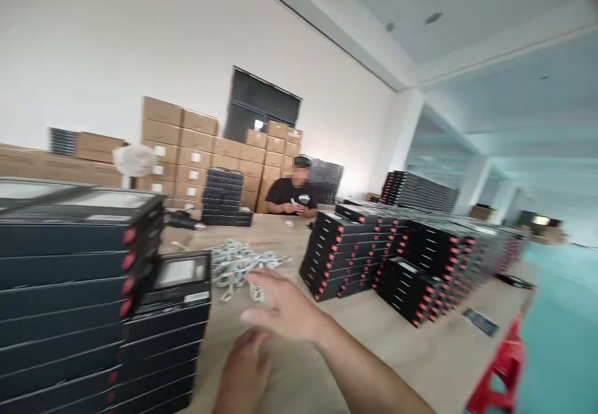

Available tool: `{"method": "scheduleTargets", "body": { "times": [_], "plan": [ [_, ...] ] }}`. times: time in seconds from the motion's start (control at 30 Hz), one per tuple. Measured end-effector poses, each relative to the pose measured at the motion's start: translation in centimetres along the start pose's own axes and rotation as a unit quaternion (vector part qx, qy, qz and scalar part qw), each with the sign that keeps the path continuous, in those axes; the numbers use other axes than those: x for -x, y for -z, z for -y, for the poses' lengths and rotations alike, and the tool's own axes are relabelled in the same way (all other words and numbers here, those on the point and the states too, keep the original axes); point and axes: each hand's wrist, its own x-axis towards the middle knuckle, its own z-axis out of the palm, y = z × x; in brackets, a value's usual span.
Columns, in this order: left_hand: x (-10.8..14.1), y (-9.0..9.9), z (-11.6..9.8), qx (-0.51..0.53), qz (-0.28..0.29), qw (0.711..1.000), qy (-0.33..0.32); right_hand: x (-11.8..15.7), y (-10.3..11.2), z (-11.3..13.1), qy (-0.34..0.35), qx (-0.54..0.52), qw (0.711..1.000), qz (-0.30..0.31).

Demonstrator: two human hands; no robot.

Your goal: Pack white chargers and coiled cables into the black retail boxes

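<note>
My right hand point(283, 305) reaches over the wooden table point(397, 352), fingers apart and empty, just in front of a pile of pale looped cables point(238, 264). Lower and partly behind it is my left hand point(247, 361), blurred, its fingertips hidden by the right hand. A shorter stack of black boxes point(163, 333) stands close to its left. Taller stacked black boxes point(60, 289) with red marks fill the left side.
More black box stacks point(348, 246) cover the right part of the table. Across it sits a person point(289, 196) holding something small and white. Brown cartons point(200, 146) line the wall. A red stool point(504, 364) stands at the right edge.
</note>
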Motion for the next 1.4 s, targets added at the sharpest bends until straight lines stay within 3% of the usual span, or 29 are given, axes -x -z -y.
{"method": "scheduleTargets", "body": {
  "times": [0.1,0.17,0.27,0.33,0.43,0.5,0.57,0.63,0.7,0.77,0.83,0.9,1.0,1.07,1.13,1.17,1.23,1.33,1.4],
  "plan": [
    [-1.3,-0.4,0.9,-0.062,0.049,0.997,-0.018,4.5,7.2,-6.7,-0.118,0.110,0.976,-0.150],
    [-1.4,-0.5,0.6,-0.089,0.062,0.994,-0.015,8.3,12.4,-10.8,-0.228,0.199,0.918,-0.255],
    [-1.1,-0.4,-0.5,-0.117,0.072,0.990,-0.003,13.8,18.8,-15.4,-0.328,0.274,0.837,-0.342],
    [-1.0,-0.2,-0.9,-0.124,0.071,0.990,-0.001,16.8,21.2,-17.2,-0.366,0.305,0.804,-0.356],
    [-1.2,0.1,-0.9,-0.107,0.062,0.992,0.004,19.6,22.5,-18.1,-0.357,0.340,0.800,-0.342],
    [-1.3,0.0,-1.0,-0.053,0.059,0.997,0.022,20.3,21.7,-17.7,-0.319,0.357,0.816,-0.322],
    [-1.2,-0.6,-1.7,0.054,0.077,0.993,0.067,20.3,19.0,-16.5,-0.248,0.372,0.840,-0.307],
    [-0.8,-1.4,-3.1,0.202,0.108,0.960,0.158,20.1,14.3,-14.6,-0.136,0.383,0.864,-0.297],
    [-0.3,-2.2,-4.8,0.355,0.127,0.888,0.265,19.6,8.1,-12.0,-0.045,0.373,0.884,-0.277],
    [0.1,-2.3,-6.1,0.452,0.117,0.830,0.304,18.7,2.1,-9.0,0.062,0.300,0.925,-0.225],
    [0.2,-1.4,-6.8,0.473,0.076,0.824,0.302,17.0,-1.6,-6.3,0.091,0.183,0.963,-0.178],
    [0.0,0.2,-6.8,0.452,0.042,0.842,0.290,14.5,-2.4,-4.8,0.099,0.088,0.986,-0.098],
    [-0.6,2.8,-6.0,0.427,0.077,0.861,0.264,9.8,-0.4,-5.3,-0.069,-0.051,0.994,-0.073],
    [-1.1,3.9,-5.4,0.393,0.119,0.880,0.238,7.1,0.2,-6.7,-0.165,-0.187,0.968,0.007],
    [-1.4,4.4,-5.1,0.306,0.127,0.921,0.206,5.5,-0.8,-8.1,-0.194,-0.290,0.935,0.069],
    [-1.4,4.5,-5.1,0.236,0.110,0.947,0.189,5.2,-1.7,-8.5,-0.199,-0.318,0.925,0.063],
    [-1.2,4.2,-5.7,0.060,0.061,0.984,0.154,5.5,-3.6,-8.5,-0.201,-0.329,0.923,-0.015],
    [-0.7,3.3,-7.3,-0.159,0.038,0.978,0.128,7.0,-4.7,-7.4,-0.168,-0.320,0.926,-0.107],
    [-0.4,2.7,-8.1,-0.224,0.040,0.965,0.128,7.7,-4.0,-6.9,-0.148,-0.369,0.915,-0.072]
  ]
}}
